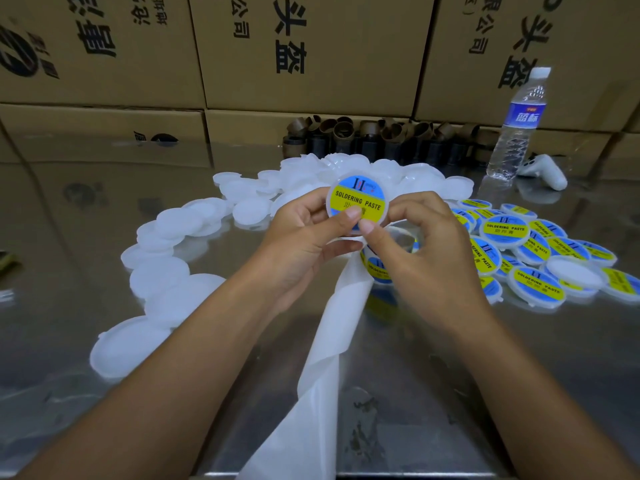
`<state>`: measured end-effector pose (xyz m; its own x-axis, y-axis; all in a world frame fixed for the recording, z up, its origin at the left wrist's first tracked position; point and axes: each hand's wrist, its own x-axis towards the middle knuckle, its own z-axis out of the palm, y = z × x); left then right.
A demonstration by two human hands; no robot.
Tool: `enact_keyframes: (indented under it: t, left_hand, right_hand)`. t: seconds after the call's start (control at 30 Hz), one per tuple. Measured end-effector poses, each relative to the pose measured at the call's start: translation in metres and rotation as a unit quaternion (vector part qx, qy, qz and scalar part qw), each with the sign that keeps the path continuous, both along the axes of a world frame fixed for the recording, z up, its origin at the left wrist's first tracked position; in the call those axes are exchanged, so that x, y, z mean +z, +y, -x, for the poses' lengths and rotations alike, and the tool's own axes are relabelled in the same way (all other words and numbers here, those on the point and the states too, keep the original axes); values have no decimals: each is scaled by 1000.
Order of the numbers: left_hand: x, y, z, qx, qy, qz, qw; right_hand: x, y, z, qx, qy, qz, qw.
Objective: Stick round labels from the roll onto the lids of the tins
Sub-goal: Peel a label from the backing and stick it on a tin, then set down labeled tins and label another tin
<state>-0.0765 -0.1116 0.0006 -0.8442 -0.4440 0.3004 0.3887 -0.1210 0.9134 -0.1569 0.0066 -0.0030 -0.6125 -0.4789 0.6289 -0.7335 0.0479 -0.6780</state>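
A translucent white backing strip (325, 341) is trailing over the near edge of the reflective metal tabletop (86, 209). Above the label roll (379, 268), the left hand (298, 244) and right hand (422, 251) are pinching a round white plastic lid (330, 211), with the thumbs pressing its glossy blue-yellow label (360, 195). Plain lids (166, 265) are lying toward the left edge and labelled lids (536, 258) toward the right.

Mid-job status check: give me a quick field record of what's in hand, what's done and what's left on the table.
left hand: grips lid edge, thumb on label
right hand: grips the lid's other side, thumb on label
lid: raised over table, label reads SOLDERING PASTE
roll: under right hand, partly hidden
backing strip: trails from roll toward near table edge
plain lids: heaped left and behind
labelled lids: heaped right
bottle: upright, far right
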Motion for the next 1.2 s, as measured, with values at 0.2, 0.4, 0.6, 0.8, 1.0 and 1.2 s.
enact_keyframes:
  t: [0.2, 0.4, 0.6, 0.8, 1.0, 1.2]
  left_hand:
    - [0, -2, -1, 20, -5, -21, 1000]
    - [-1, -8, 0, 47, -18, -34, 998]
    - [-2, -24, -2, 230, -68, -2, 971]
    - [-10, -48, -10, 462, -174, 169, 853]
    - [-13, -59, -24, 533, -280, 290, 744]
    - [-15, -73, -36, 515, -374, 350, 687]
  right_hand:
    - [1, 1, 6, 25, -60, 39, 997]
    - [5, 3, 15, 35, -127, 124, 984]
    - [5, 9, 40, -116, -180, 237, 948]
    - [0, 16, 63, -194, -358, 338, 848]
    - [-3, 17, 71, -201, -431, 337, 812]
    - [-3, 16, 76, -199, -417, 245, 852]
